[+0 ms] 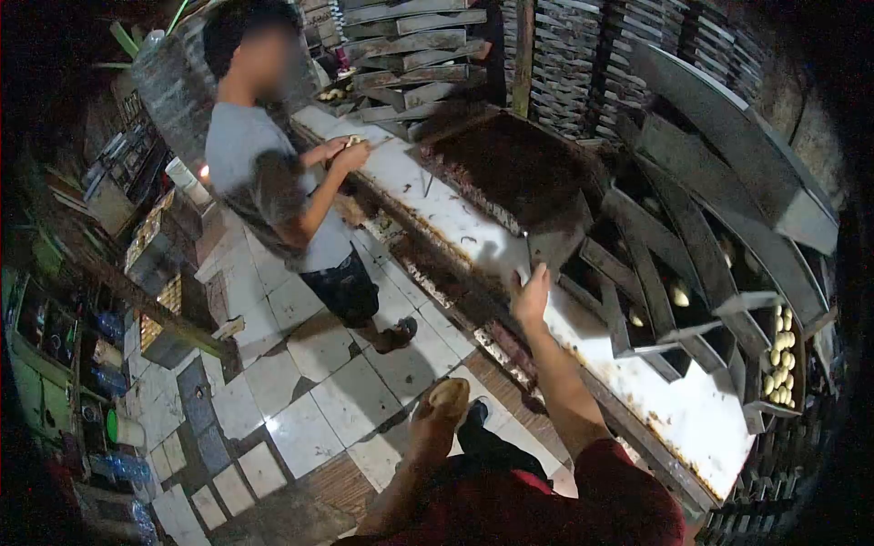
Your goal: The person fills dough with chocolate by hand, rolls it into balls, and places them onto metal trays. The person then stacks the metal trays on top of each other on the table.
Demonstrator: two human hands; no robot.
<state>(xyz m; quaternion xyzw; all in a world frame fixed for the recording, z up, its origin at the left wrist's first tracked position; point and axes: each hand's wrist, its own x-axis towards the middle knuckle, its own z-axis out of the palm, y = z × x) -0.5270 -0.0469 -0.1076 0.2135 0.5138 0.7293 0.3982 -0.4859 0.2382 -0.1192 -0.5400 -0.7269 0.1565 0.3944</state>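
Observation:
My left hand (435, 426) is low in front of my body, closed around a tan oval piece (450, 393) that looks like a bread roll. Over the edge of the white counter (455, 223), my right hand (530, 296) is closed on a thin tool (526, 244), whose narrow end points up and away from me. I cannot make out its exact kind. Long metal trays (669, 237) are stacked crosswise to the right of that hand. Pale oval pieces (780, 364) fill the end of one tray, and a few others lie deeper in the stack.
Across the counter, a person in a grey shirt (264, 173) holds a small pale piece in both hands. A dark recessed bed (510, 159) lies behind the counter. More trays (410, 55) are piled at the back. Boxes of round pieces (164, 314) stand on the tiled floor.

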